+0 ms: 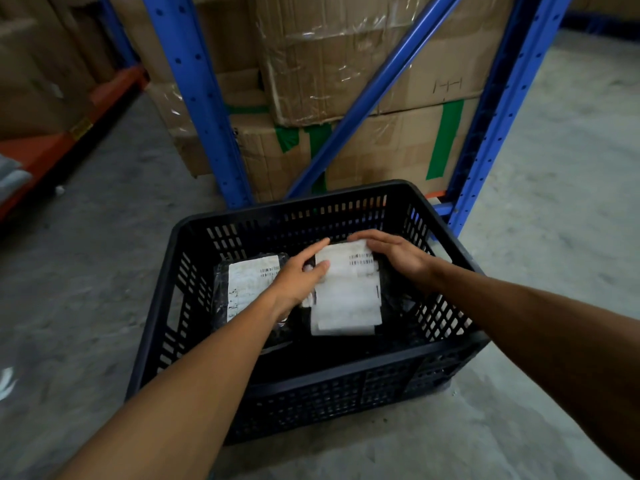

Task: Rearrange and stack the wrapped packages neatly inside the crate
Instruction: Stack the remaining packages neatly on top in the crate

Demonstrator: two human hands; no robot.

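A black slatted plastic crate [349, 375] stands on the concrete floor in front of me. Inside lie black wrapped packages with white shipping labels. One package [247, 289] lies flat at the left of the crate. A second package [346, 296] sits to its right, on top of other dark wrapping. My left hand [298, 275] grips this right package at its left edge, thumb on the label. My right hand [394, 254] rests on its far right corner with fingers spread along the top edge.
Blue steel rack uprights [204, 109] and a diagonal brace [374, 95] rise just behind the crate, with taped cardboard boxes [363, 74] stacked between them. An orange rack beam [69, 133] runs along the left. Concrete floor [554, 168] surrounds the crate.
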